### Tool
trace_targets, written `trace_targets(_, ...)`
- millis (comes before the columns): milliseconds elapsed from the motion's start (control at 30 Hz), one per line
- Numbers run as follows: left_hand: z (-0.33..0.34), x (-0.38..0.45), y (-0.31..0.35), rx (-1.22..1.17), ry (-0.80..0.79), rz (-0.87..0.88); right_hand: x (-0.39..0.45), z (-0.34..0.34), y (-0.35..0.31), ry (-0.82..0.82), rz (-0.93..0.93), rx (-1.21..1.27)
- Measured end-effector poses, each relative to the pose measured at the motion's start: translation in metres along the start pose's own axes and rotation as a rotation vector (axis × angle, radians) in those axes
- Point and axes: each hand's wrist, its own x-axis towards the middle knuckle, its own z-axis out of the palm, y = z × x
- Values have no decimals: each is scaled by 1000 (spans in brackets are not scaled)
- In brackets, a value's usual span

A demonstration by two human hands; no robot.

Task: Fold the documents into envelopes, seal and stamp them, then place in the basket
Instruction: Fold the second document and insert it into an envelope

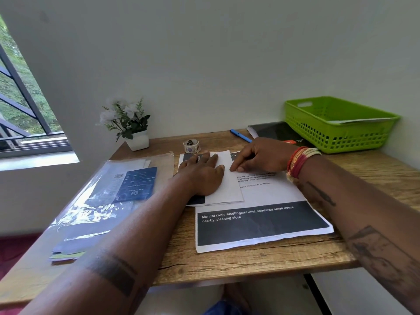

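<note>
A folded white document (229, 187) lies on the wooden desk (227, 262), on top of a larger printed sheet (261, 226) with a dark band. My left hand (200, 173) lies flat on the folded paper, fingers straight. My right hand (259, 158) presses its fingertips on the paper's right edge, beside the left hand. A roll of stickers (191, 146) stands just behind the papers. The green basket (336, 128) sits at the back right with a white paper inside.
A clear plastic pack with a blue insert (109, 196) covers the desk's left side. A potted white plant (131, 126) stands at the back left. A blue pen (241, 135) and a black notebook (277, 133) lie beside the basket. The window is on the left.
</note>
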Motion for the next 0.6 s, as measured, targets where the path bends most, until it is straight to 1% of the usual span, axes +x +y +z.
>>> trace_targets(167,-1,0,-1,2,-8,3,12,8,10,152,25,-74)
trace_targets(267,-1,-1,-1,0,-12,5,15,9,5,198,52,-125)
trace_targets(600,-1,0,-1,-2,-19,7,18,16,-14,151,169,-301)
